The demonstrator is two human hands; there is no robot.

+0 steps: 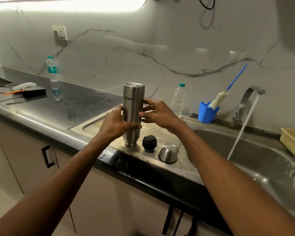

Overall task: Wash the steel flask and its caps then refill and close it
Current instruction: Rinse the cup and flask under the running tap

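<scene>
Standing mouth-down near the front edge of the drainboard (177,133), the steel flask (132,113) is gripped by the left hand (117,124), whose fingers curl round its lower body, and pinched higher up by the right hand (157,114) (thumb and fingertips on its right side). Just right of it along that front edge sit the 2 caps, the black inner cap (149,143) and then the upturned steel cup cap (168,153), both off. Washing looks finished and draining under way, I judge, with the tap (250,99) at the sink's back edge running; refilling and closing remain.
</scene>
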